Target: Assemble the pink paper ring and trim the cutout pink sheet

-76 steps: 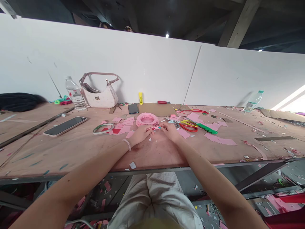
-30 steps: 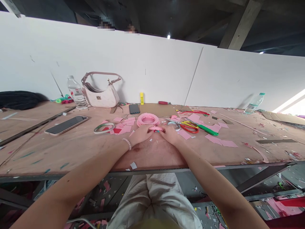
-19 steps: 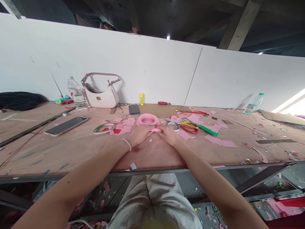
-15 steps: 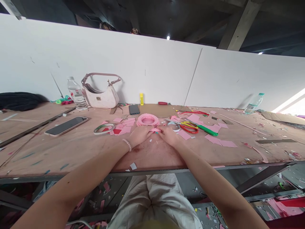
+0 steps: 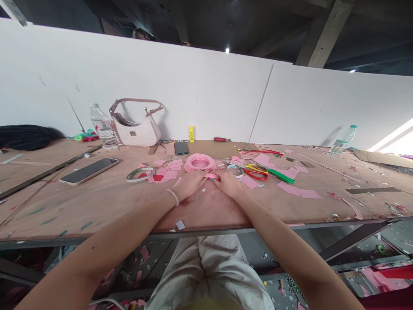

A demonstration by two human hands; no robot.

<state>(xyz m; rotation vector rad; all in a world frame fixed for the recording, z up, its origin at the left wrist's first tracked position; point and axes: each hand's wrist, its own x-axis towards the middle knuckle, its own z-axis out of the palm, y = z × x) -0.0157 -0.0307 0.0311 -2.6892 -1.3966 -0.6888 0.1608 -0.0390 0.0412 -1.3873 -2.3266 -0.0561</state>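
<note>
Between my fingertips is a small pink paper piece (image 5: 211,175), low over the table. My left hand (image 5: 191,183) pinches its left end, and my right hand (image 5: 227,183) pinches the right end. Just beyond them lies a pink ruffled ring (image 5: 200,162) with a hollow middle. A roll of tape (image 5: 235,171) sits close to my right hand, beside scissors (image 5: 256,171) with red and yellow handles. Pink paper pieces (image 5: 169,171) and another tape roll (image 5: 141,174) rest left of my left hand. My fingers partly hide the small piece.
A phone (image 5: 90,170) lies at left, a darker phone (image 5: 181,148) farther back. A handbag (image 5: 138,131), a water bottle (image 5: 103,127) and a yellow glue stick (image 5: 191,134) stand by the white partition (image 5: 206,99). A green-handled tool (image 5: 281,175) lies right. Paper scraps litter the table.
Both hands stay in nearly the same place. The pink piece between the fingertips has shifted slightly, and the view has moved a little.
</note>
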